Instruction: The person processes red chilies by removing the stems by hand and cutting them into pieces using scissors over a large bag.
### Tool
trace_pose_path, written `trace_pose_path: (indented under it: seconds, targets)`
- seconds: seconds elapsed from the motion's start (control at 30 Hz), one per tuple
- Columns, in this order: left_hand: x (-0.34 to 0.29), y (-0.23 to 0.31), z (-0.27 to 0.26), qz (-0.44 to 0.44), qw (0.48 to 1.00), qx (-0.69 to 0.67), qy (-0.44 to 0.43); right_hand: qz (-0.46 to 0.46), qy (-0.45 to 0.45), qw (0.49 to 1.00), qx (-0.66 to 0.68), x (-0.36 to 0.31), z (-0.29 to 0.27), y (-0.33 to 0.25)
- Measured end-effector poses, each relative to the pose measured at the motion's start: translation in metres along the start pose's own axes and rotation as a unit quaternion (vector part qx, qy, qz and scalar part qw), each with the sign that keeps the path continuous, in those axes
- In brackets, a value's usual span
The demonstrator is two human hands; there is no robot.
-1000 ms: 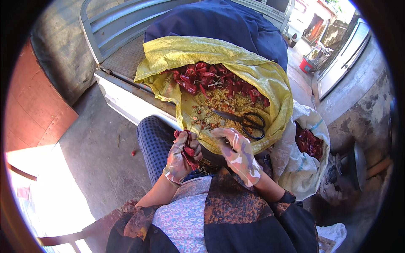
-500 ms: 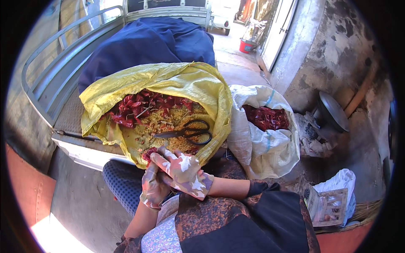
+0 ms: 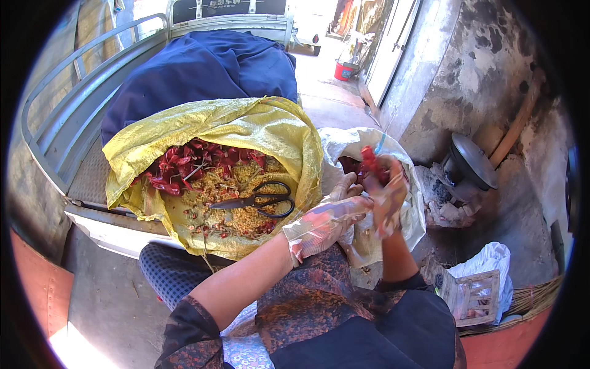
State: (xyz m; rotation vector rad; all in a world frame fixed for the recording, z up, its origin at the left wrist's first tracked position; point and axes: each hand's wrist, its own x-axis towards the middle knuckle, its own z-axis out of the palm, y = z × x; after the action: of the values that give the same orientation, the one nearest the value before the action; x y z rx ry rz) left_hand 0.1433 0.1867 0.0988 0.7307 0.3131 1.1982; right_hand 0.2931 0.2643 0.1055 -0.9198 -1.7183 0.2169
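Note:
Gloved in a camouflage pattern, my right hand [image 3: 388, 200] is over the white woven sack [image 3: 405, 229], slightly blurred. Its fingers are closed on dried red chillies [image 3: 369, 158], which show at the fingertips. My left hand [image 3: 329, 224], in a matching glove, reaches across beside it with fingers stretched toward the right hand; whether they touch is unclear. More red chillies lie inside the white sack, partly hidden by my hands. To the left, the yellow woven sack [image 3: 284, 136] holds red chillies [image 3: 175, 165], loose yellow seeds [image 3: 228, 189] and black-handled scissors [image 3: 253, 200].
Behind the yellow sack, a dark blue cloth [image 3: 203, 67] covers the metal cart bed [image 3: 86, 175]. At right are a round dark lid [image 3: 473, 161], ash and rubble [image 3: 439, 194], a small wooden frame [image 3: 476, 298] and a white plastic bag [image 3: 496, 264]. A red bucket [image 3: 343, 71] stands farther back.
Both hands have moved right, from the yellow sack's near edge to the white sack, the right hand carrying chillies. The view has shifted slightly. The scissors stay on the seeds.

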Motion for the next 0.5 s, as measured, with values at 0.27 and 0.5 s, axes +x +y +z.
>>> trace_pose_path:
  seconds: [0.27, 0.5]
  targets:
    - [-0.050, -0.017, -0.073, -0.040, 0.991, -0.120, 0.048, 0.089, -0.132, 0.962, -0.220, 0.035, -0.004, 0.157]
    - [-0.114, 0.009, -0.083, 0.073, 0.986, -0.151, 0.028, 0.026, -0.386, 0.884, 0.263, 0.020, 0.110, -0.028]
